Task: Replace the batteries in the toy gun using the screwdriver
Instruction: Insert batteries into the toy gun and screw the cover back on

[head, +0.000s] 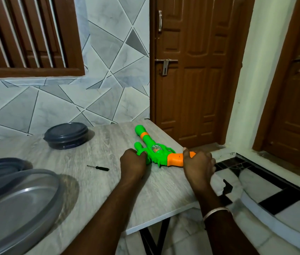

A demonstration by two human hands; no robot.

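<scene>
Toy gun [156,151] flat on counter [94,181], left hand [133,161] gripping its green front, right hand [198,165] gripping its orange handle, one screwdriver [98,168] left of gun, one lidded bowl [66,135] behind.

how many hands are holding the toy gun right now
2. The left hand grips the toy gun at its green front part. The right hand grips its orange handle at the rear.
</scene>
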